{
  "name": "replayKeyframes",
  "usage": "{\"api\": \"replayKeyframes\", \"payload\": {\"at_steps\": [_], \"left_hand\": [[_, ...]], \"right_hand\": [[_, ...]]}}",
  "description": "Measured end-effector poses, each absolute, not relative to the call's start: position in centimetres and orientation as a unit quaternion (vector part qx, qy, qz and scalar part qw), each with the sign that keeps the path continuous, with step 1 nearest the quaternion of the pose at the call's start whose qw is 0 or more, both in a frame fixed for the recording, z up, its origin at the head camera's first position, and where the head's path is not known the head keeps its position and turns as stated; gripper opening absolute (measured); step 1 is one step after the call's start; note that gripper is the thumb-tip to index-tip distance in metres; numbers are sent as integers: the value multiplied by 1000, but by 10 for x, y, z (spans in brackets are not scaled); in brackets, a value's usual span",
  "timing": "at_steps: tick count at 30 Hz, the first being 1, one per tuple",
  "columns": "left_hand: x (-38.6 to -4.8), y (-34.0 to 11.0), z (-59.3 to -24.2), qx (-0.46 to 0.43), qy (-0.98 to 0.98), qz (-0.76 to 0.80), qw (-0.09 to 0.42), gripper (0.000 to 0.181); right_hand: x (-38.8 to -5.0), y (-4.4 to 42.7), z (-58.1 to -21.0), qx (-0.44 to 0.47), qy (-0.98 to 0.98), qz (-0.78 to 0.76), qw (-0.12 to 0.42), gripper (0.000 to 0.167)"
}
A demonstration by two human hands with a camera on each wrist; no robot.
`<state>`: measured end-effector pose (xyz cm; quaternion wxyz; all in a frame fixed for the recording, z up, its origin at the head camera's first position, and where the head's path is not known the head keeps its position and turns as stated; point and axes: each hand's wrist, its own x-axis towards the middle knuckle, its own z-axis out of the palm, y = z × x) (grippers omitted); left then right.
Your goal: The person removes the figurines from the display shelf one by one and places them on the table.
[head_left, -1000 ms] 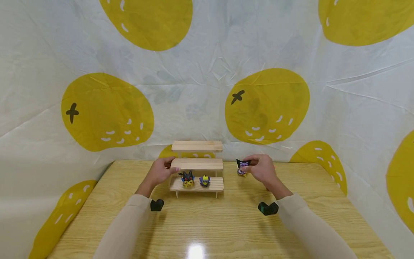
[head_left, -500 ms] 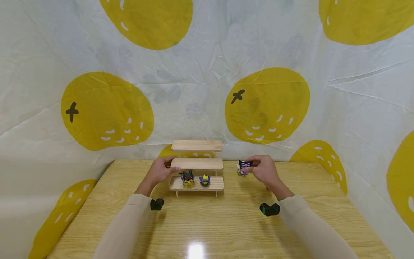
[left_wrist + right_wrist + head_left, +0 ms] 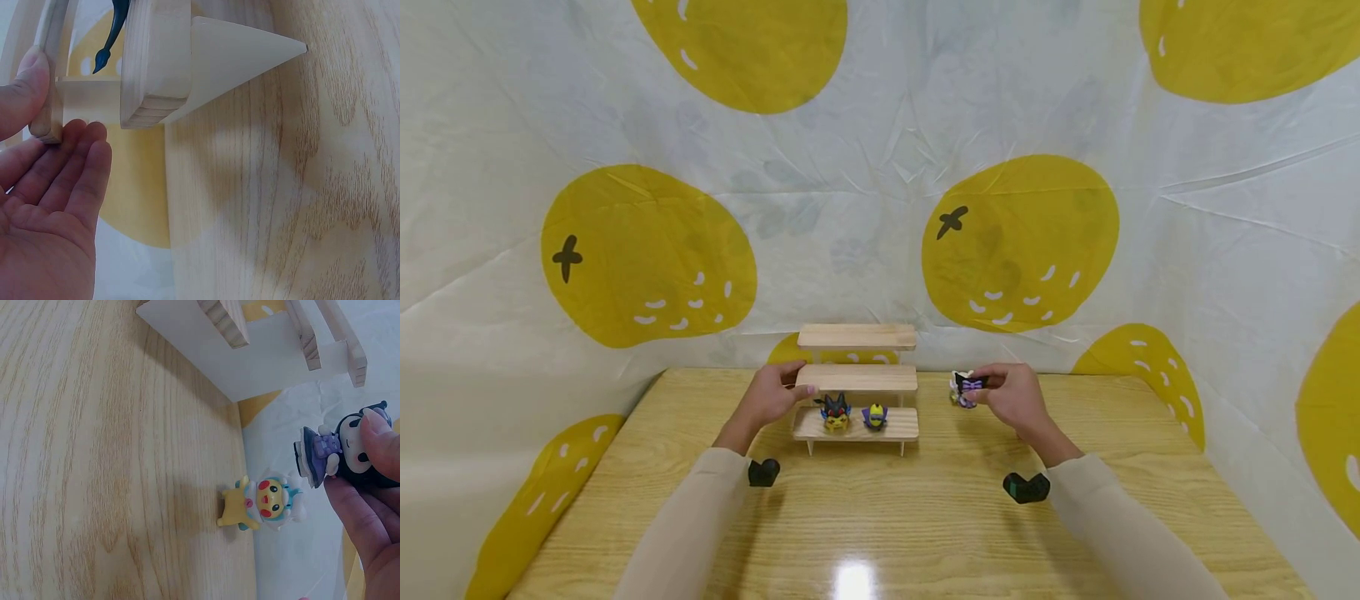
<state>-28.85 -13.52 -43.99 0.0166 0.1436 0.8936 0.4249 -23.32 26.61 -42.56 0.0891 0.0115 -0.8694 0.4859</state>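
Note:
A three-tier wooden display shelf [image 3: 857, 378] stands on the table. My left hand [image 3: 769, 395] grips the left end of its middle board, thumb on one face and fingers on the other in the left wrist view. My right hand [image 3: 1017, 398] pinches a black-and-purple figurine [image 3: 319, 451] by the head, to the right of the shelf. In the right wrist view, a yellow figurine [image 3: 235, 507] with a white hat stands on the table near the held one. On the bottom tier sit a black-eared yellow figurine [image 3: 836, 415] and a smaller purple-and-yellow figurine [image 3: 875, 417].
The wood-grain table [image 3: 880, 508] ends at the back against a white curtain [image 3: 850, 250] printed with yellow fruit. Black wrist-worn devices [image 3: 1026, 487] show below both hands. The top tier [image 3: 857, 336] is the rearmost board.
My right hand has shifted slightly to the right with the black-and-purple figurine, showing more of the figurine behind it. The left hand keeps its grip on the shelf.

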Motion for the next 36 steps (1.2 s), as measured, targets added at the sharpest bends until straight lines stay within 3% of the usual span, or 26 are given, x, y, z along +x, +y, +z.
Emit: {"api": "replayKeyframes", "payload": {"at_steps": [36], "left_hand": [[-290, -134, -441, 149, 891, 429, 11, 67]], "right_hand": [[-237, 266, -445, -1, -872, 479, 101, 28]]}}
